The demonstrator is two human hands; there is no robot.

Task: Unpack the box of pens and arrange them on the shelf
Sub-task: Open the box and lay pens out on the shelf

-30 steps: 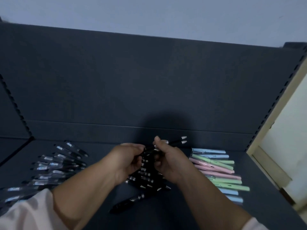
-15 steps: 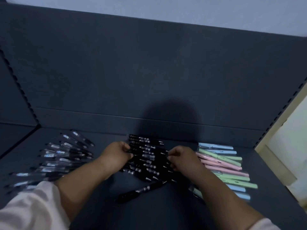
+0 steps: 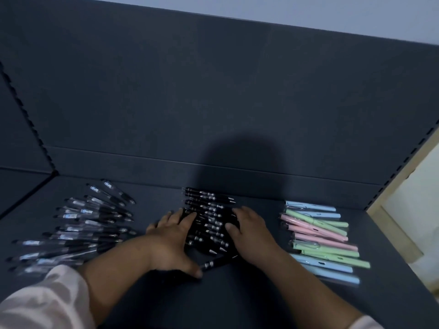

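We see a matt, finely grained dark shelf (image 3: 147,193), seemingly painted metal, like its back panel (image 3: 213,91) at 12 o'clock. At the centre, the black pens (image 3: 209,205) look like smooth plastic with glossy silvery bands. At 9 o'clock, the clear pens (image 3: 80,224) are shiny transparent plastic. At 3 o'clock, the pastel pens (image 3: 320,236) look like satin plastic. At 7 o'clock, the sleeve (image 3: 42,302) is soft pale cloth.

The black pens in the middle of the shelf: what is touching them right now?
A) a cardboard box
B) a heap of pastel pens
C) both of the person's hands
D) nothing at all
C: the left hand and the right hand both rest on the black pens, one at each side of the pile.
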